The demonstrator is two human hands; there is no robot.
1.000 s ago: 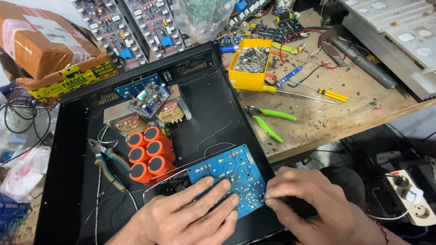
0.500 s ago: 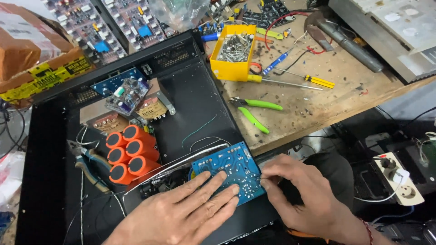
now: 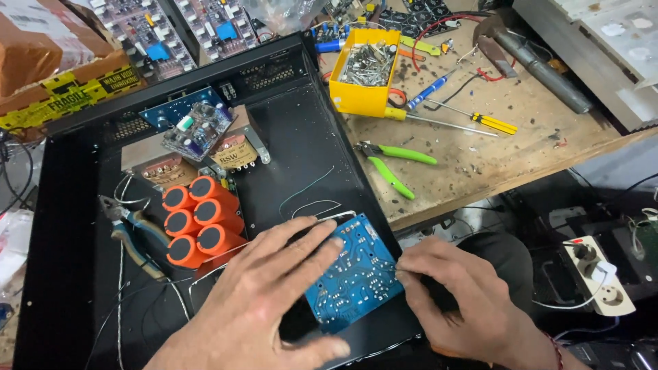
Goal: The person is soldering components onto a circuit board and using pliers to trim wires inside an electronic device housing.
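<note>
Even, fairly bright light falls from above; my left hand (image 3: 257, 301) casts only a soft shadow on the black chassis floor (image 3: 301, 151), which shows faint sheen. Focus is sharp at centre, and straight edges bow slightly near the corners

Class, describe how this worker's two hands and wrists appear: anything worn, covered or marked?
Both hands are bare, with no gloves, and no rings show. The left hand shows no sleeve or band in view. The right hand has a thin red string bracelet at the wrist. Fingernails are short. No sleeves reach the visible forearms.
</note>
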